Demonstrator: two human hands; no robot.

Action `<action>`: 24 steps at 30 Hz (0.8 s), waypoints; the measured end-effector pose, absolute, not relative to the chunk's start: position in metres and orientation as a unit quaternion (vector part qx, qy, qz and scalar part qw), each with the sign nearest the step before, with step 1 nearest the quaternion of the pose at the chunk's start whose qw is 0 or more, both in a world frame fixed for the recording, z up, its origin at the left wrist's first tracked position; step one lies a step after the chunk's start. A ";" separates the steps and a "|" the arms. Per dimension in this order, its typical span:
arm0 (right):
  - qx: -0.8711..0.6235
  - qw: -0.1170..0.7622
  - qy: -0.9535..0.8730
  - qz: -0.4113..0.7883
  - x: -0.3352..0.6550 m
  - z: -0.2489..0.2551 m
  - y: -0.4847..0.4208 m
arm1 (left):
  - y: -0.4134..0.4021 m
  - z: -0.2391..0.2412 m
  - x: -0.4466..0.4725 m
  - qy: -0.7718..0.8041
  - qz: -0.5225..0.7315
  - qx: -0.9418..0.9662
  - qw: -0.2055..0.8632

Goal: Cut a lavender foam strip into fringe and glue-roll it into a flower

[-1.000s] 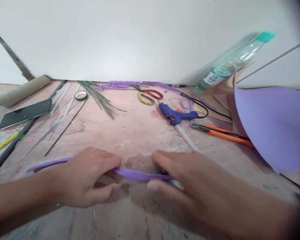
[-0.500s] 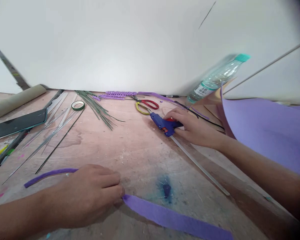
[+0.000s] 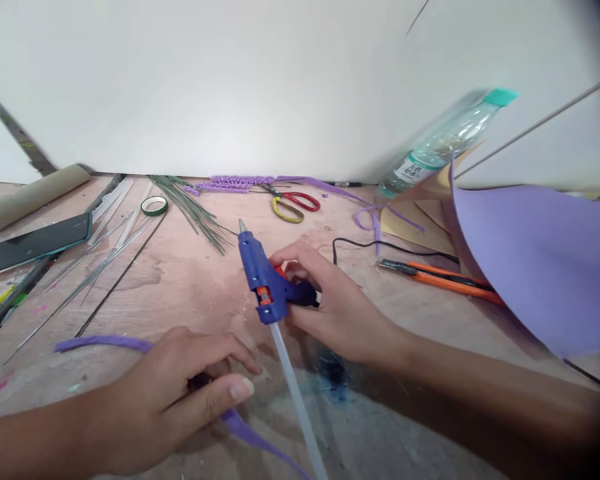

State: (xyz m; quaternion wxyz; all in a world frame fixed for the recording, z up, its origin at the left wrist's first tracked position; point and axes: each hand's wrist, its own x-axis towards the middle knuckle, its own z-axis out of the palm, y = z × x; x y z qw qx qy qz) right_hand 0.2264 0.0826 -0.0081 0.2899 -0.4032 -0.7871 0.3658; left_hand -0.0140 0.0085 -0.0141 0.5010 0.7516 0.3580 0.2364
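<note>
My right hand [image 3: 330,303] is wrapped round the handle of a blue hot glue gun [image 3: 263,277], its nozzle pointing away from me and slightly left. A long translucent glue stick [image 3: 296,400] runs out of its back toward me. To the left, my left hand [image 3: 185,393] is low over the table with its thumb and forefinger apart. Its other fingers are curled, partly hidden, over a narrow purple strip [image 3: 105,341]. One end of that strip lies left of the hand; the other trails out below it to the right, beneath the glue stick.
Scissors [image 3: 300,205], green stems [image 3: 193,213], purple fuzzy pieces [image 3: 230,183] and green tape [image 3: 155,207] lie at the back. Thin wires [image 3: 100,273] and a phone [image 3: 37,243] are left. Right are an orange cutter [image 3: 440,279], a bottle [image 3: 430,157], and a purple sheet [image 3: 535,260].
My right hand has brought the glue gun left and toward me, away from the scissors. My left hand has turned, showing its thumb, and the strip's right part has shifted. The cutter is now uncovered.
</note>
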 end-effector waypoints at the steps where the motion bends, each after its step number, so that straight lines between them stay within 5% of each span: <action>1: -0.407 0.295 -0.778 0.377 0.222 -0.009 0.081 | 0.007 -0.015 -0.012 0.359 0.225 0.721 0.549; 6: -0.410 0.330 -0.776 0.348 0.208 -0.013 0.073 | 0.002 -0.018 -0.001 0.359 0.188 0.578 0.708; 16: -0.383 0.365 -0.785 0.324 0.203 -0.018 0.067 | -0.001 -0.018 0.000 0.385 0.203 0.473 0.766; 24: -0.391 0.410 -0.784 0.254 0.226 -0.010 0.094 | 0.013 0.002 -0.014 0.328 0.176 0.818 0.438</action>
